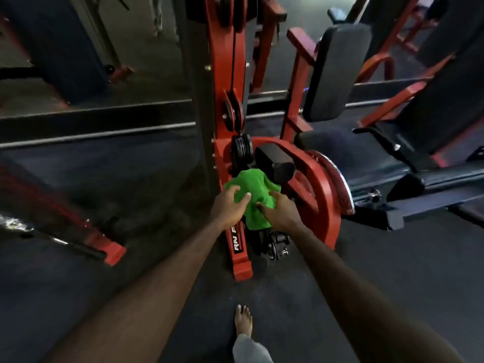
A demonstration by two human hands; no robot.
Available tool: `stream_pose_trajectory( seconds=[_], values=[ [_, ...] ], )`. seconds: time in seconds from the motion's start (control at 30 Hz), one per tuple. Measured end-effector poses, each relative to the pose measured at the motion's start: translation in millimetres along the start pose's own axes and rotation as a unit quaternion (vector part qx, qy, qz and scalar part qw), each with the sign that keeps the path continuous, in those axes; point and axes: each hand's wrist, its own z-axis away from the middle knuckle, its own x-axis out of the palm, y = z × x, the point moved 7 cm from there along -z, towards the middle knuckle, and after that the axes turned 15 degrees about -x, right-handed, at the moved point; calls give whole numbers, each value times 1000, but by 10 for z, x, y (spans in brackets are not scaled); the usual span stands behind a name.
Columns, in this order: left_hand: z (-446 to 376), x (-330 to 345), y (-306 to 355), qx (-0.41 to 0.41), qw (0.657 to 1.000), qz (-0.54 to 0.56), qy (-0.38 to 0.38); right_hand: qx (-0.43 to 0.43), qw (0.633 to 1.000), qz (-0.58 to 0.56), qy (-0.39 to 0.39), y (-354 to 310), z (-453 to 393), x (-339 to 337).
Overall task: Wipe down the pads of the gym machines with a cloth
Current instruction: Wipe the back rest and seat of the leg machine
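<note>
A bright green cloth (255, 191) is draped over the near end of a black roller pad (275, 163) on a red gym machine (322, 195). My left hand (230, 206) grips the cloth's left side with curled fingers. On the cloth's right side, my right hand (281, 212) holds it with thumb and fingers. The pad's far end shows bare above the cloth. A black back pad (337, 72) stands upright behind, and a black seat pad (330, 142) lies below it.
The machine's red upright with black pulleys (225, 100) rises just left of the cloth. Another red and black machine (432, 121) stands at the right, and a red frame foot (112, 254) lies at the left. My bare foot (243, 320) is on the dark floor.
</note>
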Motion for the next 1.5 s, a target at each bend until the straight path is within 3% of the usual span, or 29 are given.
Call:
stream_pose_trajectory(
  seconds=[0.2,0.53,0.63,0.77,0.87,0.93,1.03,1.2,1.3,1.43,1.5],
  values=[
    [-509,334,-28,-67,997,-22,-16,23,998,-4,-51,310,-432,228],
    [-706,418,-29,-115,993,16,-8,30,999,-27,-13,513,-636,167],
    [-649,336,61,-95,995,26,-25,6,998,-63,-10,476,-633,94],
    [-489,120,238,-46,998,40,-13,-33,980,-195,-8,181,-476,-121],
    [-266,-95,407,10,997,80,-1,8,934,-354,49,-180,-117,-493],
    [-232,-145,478,2,995,98,-1,38,899,-428,83,-284,4,-643],
    [110,-126,756,54,992,102,-48,115,843,-499,162,-348,486,-873],
    [789,35,1422,188,958,152,-152,121,793,-527,282,-385,1184,-1397],
    [1107,261,1689,229,939,124,-226,134,775,-533,314,-216,1572,-1612],
    [1603,774,2026,235,881,59,-407,133,748,-541,361,131,2136,-1928],
    [1755,1039,2177,252,864,17,-436,99,739,-562,358,353,2367,-2074]
  ],
)
